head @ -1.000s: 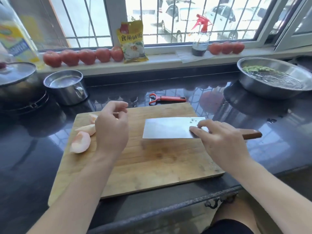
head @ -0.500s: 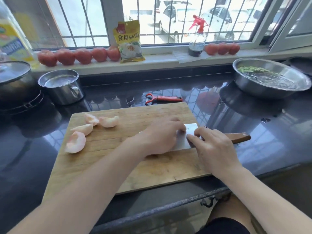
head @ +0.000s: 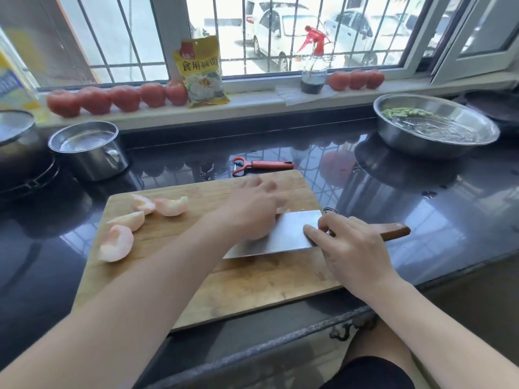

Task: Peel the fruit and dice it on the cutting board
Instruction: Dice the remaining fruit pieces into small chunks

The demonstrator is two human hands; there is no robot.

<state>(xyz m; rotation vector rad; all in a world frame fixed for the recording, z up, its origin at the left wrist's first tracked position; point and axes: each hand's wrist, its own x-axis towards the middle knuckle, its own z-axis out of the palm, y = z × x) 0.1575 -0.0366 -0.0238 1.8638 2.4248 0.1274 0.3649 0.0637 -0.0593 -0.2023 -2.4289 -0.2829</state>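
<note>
Head view, the only one supplied: a wooden board [head: 252, 284] lies on the dark table [head: 449, 220], its near edge close to the table's front lip. Four peeled, pale pink fruit pieces [head: 116, 242] sit grouped at the board's left end, none diced. The cleaver [head: 283, 235] lies on the board right of centre, blade flat or nearly so, wooden handle pointing right past the board's right edge. The right hand [head: 355, 248] rests over the blade-handle junction, its forefinger laid straight along the steel; the other fingers curl near the handle, but whether they grip it cannot be told. The left hand [head: 252, 211] reaches across the board's middle onto the blade's left end; it is motion-blurred, so its fingers' spread or closure cannot be told, and whether it covers a further piece is hidden. Judgement: peeling appears complete, since the peeler [head: 262, 165] lies idle just beyond the board's far edge, and dicing is the step in hand though not begun. The next move calls for a firm grip on the handle, the left hand clear of the edge, and a piece brought to the board's centre. Open room: the board's near half and centre are bare; the table right of the board is open up to the steel basin [head: 435, 136]; a small pot [head: 90, 150] stands well left of the working area.
</note>
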